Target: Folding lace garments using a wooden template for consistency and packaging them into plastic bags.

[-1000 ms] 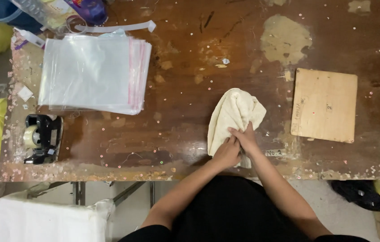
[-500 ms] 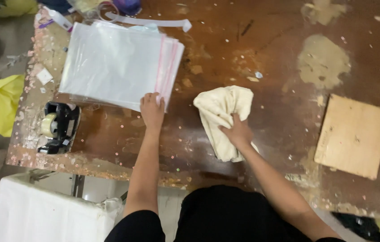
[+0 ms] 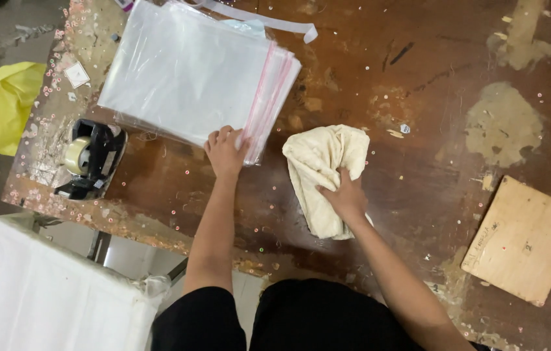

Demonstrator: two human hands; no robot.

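- The left hand [image 3: 225, 151] lies flat, fingers together, on the near corner of a stack of clear plastic bags [image 3: 184, 75]; its fingertips press the corner by the red seal strips, and whether it pinches a bag I cannot tell.
- The right hand [image 3: 345, 197] is clamped on a cream cloth [image 3: 324, 170], fingers dug into its bunched folds at the near end.
- The cloth lies crumpled on the table, just right of the bag stack and apart from it, roughly at the middle of the near edge.
- The table [image 3: 418, 91] is dark brown wood, badly worn: pale patches where the finish is gone, scratches, and small bright specks scattered all over it, thickest along the left and near edges.
- A black tape dispenser [image 3: 90, 159] with a pale roll sits at the left near corner, just below the bags.
- A loose clear strip [image 3: 269, 23] curls at the far edge of the stack.
- A square plywood board [image 3: 526, 240] lies flat at the right, well apart from the cloth.
- Beyond the left edge, on a grey floor, lies a yellow bag [image 3: 12, 101].
- A white sheet-covered surface [image 3: 35, 292] stands lower left, below the table's edge.
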